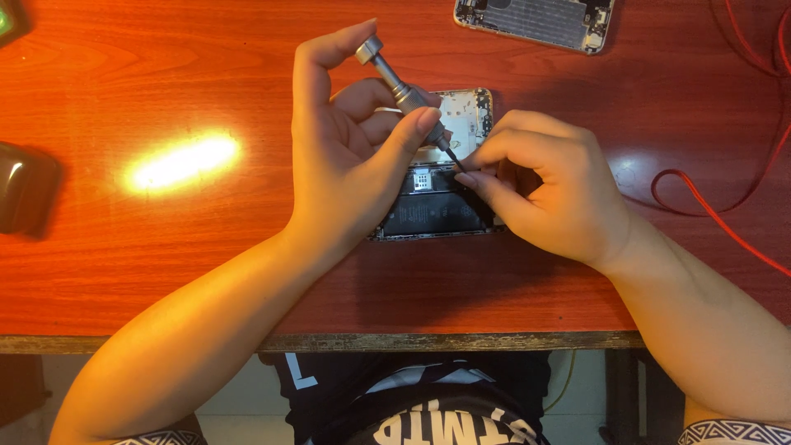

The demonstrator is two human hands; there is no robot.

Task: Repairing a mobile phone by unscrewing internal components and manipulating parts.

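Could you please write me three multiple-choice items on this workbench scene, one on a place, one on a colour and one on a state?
1. Where does the second phone shell lie?
A. at the table's far edge, right of centre
B. under the left hand
C. on the person's lap

2. What colour is the cable on the right?
A. blue
B. red
C. white

3. How is the screwdriver held?
A. lying flat on the table
B. in the right hand alone
C. tilted, in the left hand's fingers, tip down at the opened phone

Answers: 1 A, it sits at the top of the wooden table. 2 B, it loops red. 3 C, the left hand grips its shaft while the right hand rests on the opened phone.
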